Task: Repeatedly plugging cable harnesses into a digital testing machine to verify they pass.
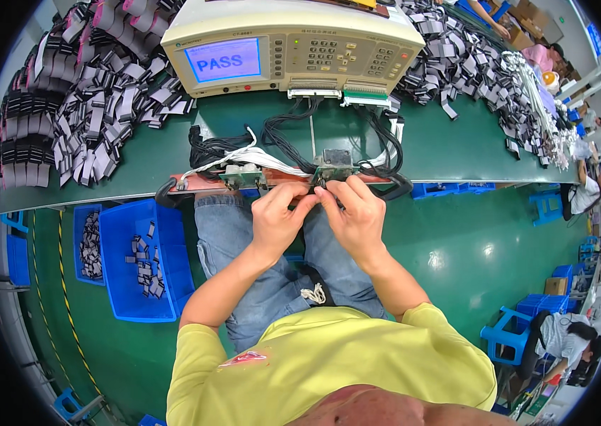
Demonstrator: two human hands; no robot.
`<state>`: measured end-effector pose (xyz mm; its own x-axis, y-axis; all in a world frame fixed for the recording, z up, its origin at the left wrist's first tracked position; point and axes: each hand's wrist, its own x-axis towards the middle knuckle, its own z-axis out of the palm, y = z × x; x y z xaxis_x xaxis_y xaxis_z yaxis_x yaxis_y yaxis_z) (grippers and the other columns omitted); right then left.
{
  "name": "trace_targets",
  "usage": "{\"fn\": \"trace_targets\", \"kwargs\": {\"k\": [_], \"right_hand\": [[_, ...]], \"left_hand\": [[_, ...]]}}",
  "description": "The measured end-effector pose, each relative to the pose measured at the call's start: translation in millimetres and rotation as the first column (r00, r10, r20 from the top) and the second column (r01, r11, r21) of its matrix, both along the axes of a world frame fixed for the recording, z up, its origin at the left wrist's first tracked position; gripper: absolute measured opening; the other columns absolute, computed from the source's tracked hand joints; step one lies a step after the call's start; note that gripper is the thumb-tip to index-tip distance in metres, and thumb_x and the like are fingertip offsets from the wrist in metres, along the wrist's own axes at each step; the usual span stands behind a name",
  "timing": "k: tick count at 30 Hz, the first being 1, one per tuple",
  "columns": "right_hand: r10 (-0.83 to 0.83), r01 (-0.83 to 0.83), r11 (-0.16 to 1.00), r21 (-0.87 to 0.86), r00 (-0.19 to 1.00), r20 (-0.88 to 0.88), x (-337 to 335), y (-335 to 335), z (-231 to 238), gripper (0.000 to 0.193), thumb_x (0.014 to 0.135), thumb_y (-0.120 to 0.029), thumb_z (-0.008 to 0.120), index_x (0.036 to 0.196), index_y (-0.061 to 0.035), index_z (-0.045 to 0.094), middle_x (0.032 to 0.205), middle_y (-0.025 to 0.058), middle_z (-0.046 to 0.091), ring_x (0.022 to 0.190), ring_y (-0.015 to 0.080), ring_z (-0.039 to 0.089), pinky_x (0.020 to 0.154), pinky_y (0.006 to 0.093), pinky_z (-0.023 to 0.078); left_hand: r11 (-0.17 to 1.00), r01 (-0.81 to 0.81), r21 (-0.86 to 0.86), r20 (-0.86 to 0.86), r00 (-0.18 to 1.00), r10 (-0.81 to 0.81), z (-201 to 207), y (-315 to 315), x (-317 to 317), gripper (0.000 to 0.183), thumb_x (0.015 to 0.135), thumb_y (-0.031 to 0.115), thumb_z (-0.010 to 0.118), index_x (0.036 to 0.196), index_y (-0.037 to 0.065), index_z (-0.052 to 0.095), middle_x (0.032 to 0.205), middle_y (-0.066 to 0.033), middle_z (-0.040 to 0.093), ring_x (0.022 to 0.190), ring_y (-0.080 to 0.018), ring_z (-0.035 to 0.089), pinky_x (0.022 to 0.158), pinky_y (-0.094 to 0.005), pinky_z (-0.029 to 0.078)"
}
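Note:
At the table's front edge, both my hands meet below a green circuit board with a black block (336,157). My left hand (278,219) is closed, thumb and fingertips pinched together at the board's lower left. Close beside it, my right hand (359,219) pinches at the same spot. A small dark piece (320,183) shows between the fingertips; most of it is hidden, and I cannot tell its kind. Left of the hands, a second small green board with pale connectors (241,175) sits on the reddish mounting strip (205,182). Black and white wires (283,162) run behind the boards.
A beige tester (286,57) with a lit screen stands at the back of the green table (449,153). Piles of short grey ribbon cables (112,99) lie left and right (456,71). Blue bins (141,298) holding cables stand on the floor at left. Other people sit at far right.

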<state>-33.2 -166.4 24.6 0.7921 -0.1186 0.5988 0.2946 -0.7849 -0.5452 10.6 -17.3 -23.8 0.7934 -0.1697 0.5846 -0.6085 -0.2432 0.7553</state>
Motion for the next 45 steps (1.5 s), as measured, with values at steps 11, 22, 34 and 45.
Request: {"fn": "trace_targets", "kwargs": {"k": [11, 22, 34, 45], "right_hand": [[-0.061, 0.060, 0.998, -0.032, 0.998, -0.008, 2, 4, -1, 0.012, 0.085, -0.011, 0.083, 0.088, -0.0048, 0.072, 0.073, 0.0088, 0.059, 0.058, 0.0284, 0.059, 0.051, 0.0382, 0.046], [-0.157, 0.155, 0.987, 0.042, 0.986, 0.046, 6, 9, -6, 0.026, 0.084, -0.020, 0.085, 0.080, -0.0067, 0.063, 0.073, 0.0085, 0.063, 0.057, 0.0315, 0.063, 0.049, 0.0407, 0.048], [0.049, -0.044, 0.998, -0.046, 0.992, 0.118, -5, -5, -2, 0.031, 0.083, -0.027, 0.087, 0.097, -0.0066, 0.068, 0.091, 0.0083, 0.069, 0.069, 0.0282, 0.069, 0.054, 0.0368, 0.055], [0.116, -0.117, 0.993, 0.026, 0.993, 0.029, -13, -11, -11, 0.024, 0.086, -0.004, 0.081, 0.104, -0.0023, 0.067, 0.105, 0.0118, 0.071, 0.057, 0.0210, 0.064, 0.047, 0.0308, 0.051]], "left_hand": [[1.000, -0.009, 0.021, 0.006, 1.000, 0.008, -3, -2, 6, 0.015, 0.082, -0.002, 0.083, 0.092, -0.001, 0.071, 0.085, -0.0117, 0.074, 0.071, -0.0211, 0.073, 0.064, -0.0299, 0.058], [0.990, -0.036, 0.139, 0.143, 0.990, 0.016, -8, 0, 11, 0.011, 0.083, -0.003, 0.079, 0.084, 0.001, 0.069, 0.075, -0.0121, 0.070, 0.061, -0.0243, 0.069, 0.057, -0.0330, 0.054], [0.905, 0.125, 0.406, 0.461, 0.827, -0.321, 44, 62, 13, 0.026, 0.083, 0.015, 0.085, 0.074, 0.008, 0.062, 0.063, -0.0053, 0.063, 0.051, -0.0246, 0.062, 0.047, -0.0361, 0.047], [0.678, -0.613, 0.404, 0.514, 0.766, 0.386, 31, 211, 213, 0.032, 0.097, 0.033, 0.071, 0.078, 0.010, 0.060, 0.066, -0.0117, 0.065, 0.062, -0.0343, 0.067, 0.053, -0.0470, 0.051]]}}
